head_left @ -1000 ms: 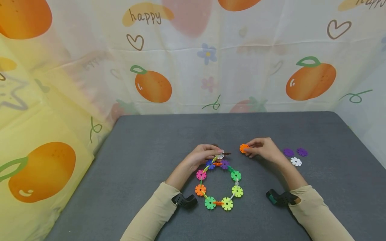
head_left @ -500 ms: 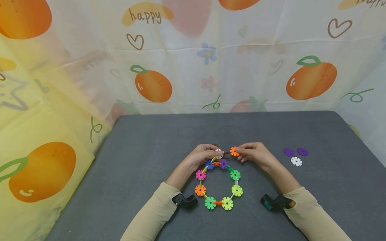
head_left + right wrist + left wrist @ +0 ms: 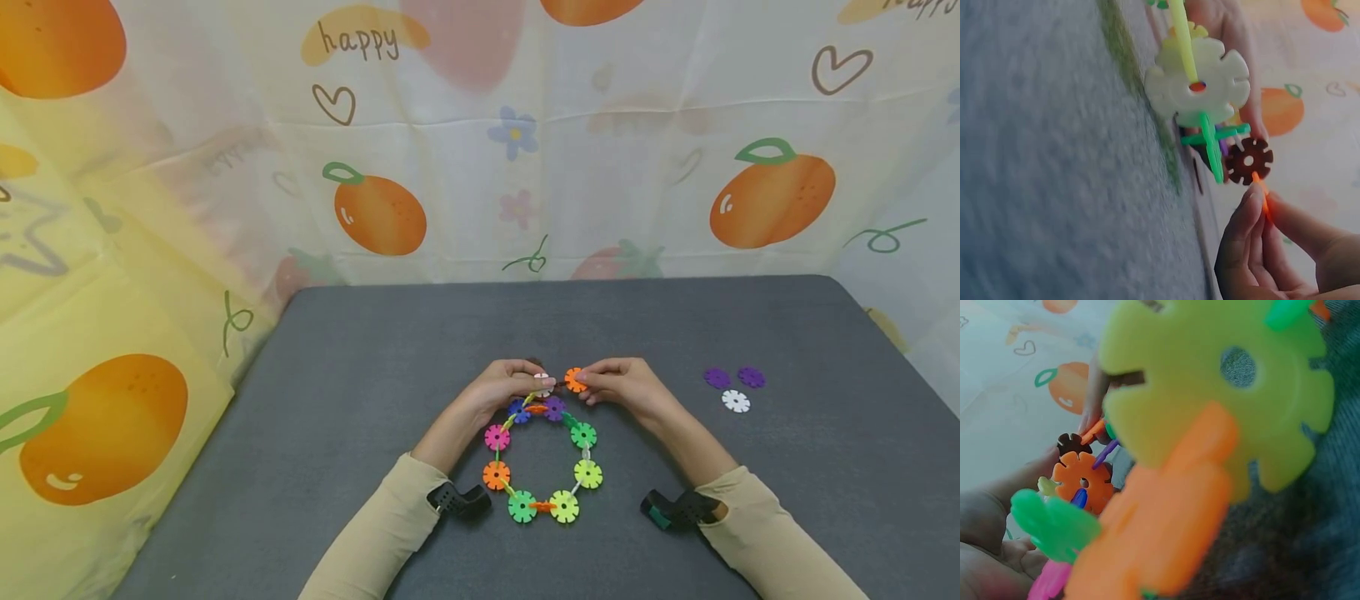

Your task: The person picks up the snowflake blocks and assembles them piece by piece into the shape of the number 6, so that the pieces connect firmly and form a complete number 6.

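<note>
A ring of linked, notched plastic discs [image 3: 588,474] in several colours lies on the table. My left hand [image 3: 508,385] pinches a white notched disc [image 3: 543,381] at the ring's far end. A dark brown disc [image 3: 1249,161] sticks out from it towards the right. My right hand [image 3: 624,387] pinches an orange notched disc [image 3: 575,380] between thumb and fingers. In the right wrist view, that disc's edge meets the brown disc's rim. How deep the two slots engage cannot be told. Linked pieces hide part of my left hand in the left wrist view.
Two loose purple discs [image 3: 717,378] and a loose white disc [image 3: 736,401] lie right of my right hand on the dark grey table [image 3: 375,333]. A printed cloth [image 3: 465,167] hangs behind the table's far edge.
My right hand has moved left with the orange disc, from apart to touching the brown disc. My left hand has stayed nearly still with the white disc.
</note>
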### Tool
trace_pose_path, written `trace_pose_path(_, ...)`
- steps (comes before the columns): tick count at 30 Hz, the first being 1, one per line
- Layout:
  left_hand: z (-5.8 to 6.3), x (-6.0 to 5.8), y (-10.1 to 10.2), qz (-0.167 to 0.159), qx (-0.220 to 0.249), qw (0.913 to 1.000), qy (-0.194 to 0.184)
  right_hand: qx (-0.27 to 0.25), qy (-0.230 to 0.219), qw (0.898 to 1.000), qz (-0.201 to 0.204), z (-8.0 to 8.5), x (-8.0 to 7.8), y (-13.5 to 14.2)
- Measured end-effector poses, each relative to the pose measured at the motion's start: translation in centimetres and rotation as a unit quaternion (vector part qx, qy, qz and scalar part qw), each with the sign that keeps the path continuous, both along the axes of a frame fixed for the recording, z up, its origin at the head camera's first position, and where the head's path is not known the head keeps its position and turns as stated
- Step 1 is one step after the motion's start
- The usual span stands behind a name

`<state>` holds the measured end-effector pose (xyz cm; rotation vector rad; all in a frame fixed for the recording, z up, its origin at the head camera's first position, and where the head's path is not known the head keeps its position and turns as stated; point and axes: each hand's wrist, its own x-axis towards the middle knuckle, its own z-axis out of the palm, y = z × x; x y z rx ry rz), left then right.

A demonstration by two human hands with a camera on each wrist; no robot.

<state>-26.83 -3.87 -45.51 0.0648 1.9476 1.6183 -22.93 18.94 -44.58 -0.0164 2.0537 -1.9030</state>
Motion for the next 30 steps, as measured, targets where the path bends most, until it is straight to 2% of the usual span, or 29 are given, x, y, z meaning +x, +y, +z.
trace_pose_path(9,-0.19,0.04,0.04,0.005,0.013,0.9998,0.014,-0.030,0.003,1.000,-0.006,-0.43,0.20,-0.25)
trace_pose_path(21,-0.48,0.18,-0.13,0.019,0.056,0.9981,0.018,-0.091,-0.026,0.995,-0.005,-0.85,0.22,-0.34)
trace_pose_path(25,-0.62,0.14,-0.08,0.019,0.069,0.9974,0.007,-0.072,-0.018,0.997,-0.012,-0.90,0.14,-0.45)
trace_pose_path(30,-0.67,0.25,0.07,0.012,0.071,0.9974,0.001,-0.021,0.023,0.999,-0.028,-0.84,0.03,-0.57)
